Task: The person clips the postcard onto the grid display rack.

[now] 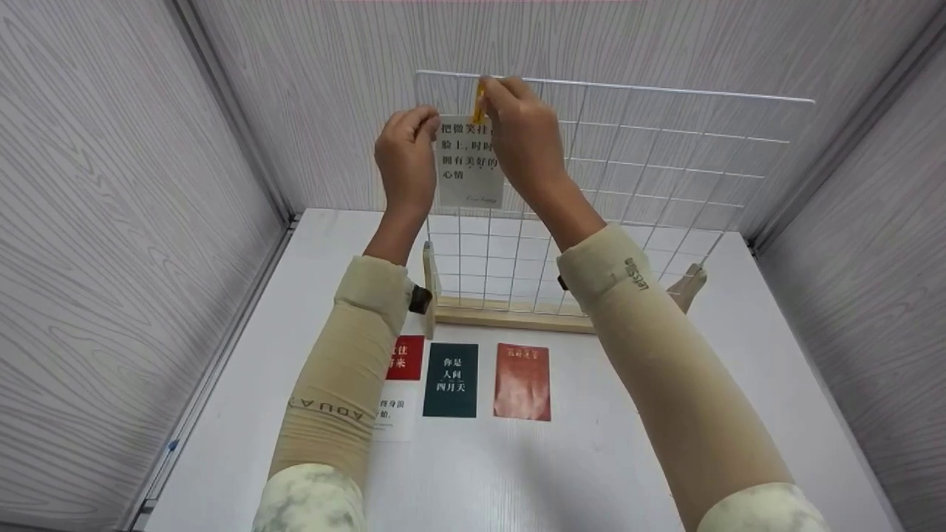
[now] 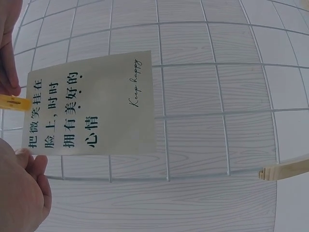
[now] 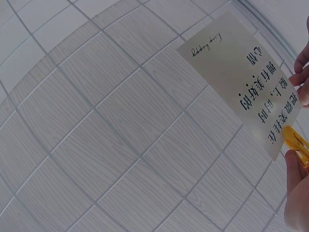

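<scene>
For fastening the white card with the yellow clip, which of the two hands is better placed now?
Probably the right hand: it pinches the yellow clip at the top edge of the white card. The left hand holds the card's left side.

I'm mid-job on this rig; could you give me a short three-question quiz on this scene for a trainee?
1. In front of the wire grid, which hand pinches the yellow clip?

2. Where is the dark green card?
A) Clipped to the wire grid
B) Lying on the white table
C) On top of the raised white card

3. Fill in the missing word: the handwriting-style line on the raised white card reads "Keep ____".

Key:
1. The right hand
2. B
3. happy
</scene>
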The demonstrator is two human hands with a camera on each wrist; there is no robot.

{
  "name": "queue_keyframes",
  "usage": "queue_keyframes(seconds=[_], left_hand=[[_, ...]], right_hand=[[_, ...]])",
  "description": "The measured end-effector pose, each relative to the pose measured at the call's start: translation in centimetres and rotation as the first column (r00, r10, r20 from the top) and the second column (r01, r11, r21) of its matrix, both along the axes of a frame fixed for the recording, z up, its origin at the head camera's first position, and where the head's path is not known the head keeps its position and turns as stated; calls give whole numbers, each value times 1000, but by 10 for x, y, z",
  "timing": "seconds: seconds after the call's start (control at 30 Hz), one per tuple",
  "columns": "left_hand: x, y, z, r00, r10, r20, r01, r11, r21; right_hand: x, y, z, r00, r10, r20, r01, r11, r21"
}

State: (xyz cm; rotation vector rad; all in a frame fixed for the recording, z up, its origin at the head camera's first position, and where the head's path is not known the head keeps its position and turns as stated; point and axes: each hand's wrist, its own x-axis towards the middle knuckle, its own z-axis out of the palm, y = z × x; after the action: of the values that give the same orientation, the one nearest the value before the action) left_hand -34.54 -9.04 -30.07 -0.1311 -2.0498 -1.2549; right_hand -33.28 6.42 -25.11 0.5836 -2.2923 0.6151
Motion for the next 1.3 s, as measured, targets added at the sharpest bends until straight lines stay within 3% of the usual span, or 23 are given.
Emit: queue_keyframes(seconds=[0.27,0.53,0.7,0.87,1.07,1.3], left_hand=[[-2,0,0,1000,-14,4,14,1000,17],[-2,-2,-2,999,-26,20,26,999,30],[0,-6,-3,999,-30,14,30,999,36],[2,-9,-5,999,-37,10,36,997,64],[8,-11,-5,998,-56,32,53,994,93],[15,-10,-14,996,-83,34,80,993,82]], right_hand=[[1,-3,5,999,-19,26,19,1000,-12],[7,-3,-1,999,3,47,1,995,-99],[11,5,-13,998,42,-36,-47,989,-141],[21,20,-33,985,100,-143,-121,981,-151],[32,45,-75,967,134,-217,-159,982,-98],[44,77,-114,968,134,-211,-160,981,-111]])
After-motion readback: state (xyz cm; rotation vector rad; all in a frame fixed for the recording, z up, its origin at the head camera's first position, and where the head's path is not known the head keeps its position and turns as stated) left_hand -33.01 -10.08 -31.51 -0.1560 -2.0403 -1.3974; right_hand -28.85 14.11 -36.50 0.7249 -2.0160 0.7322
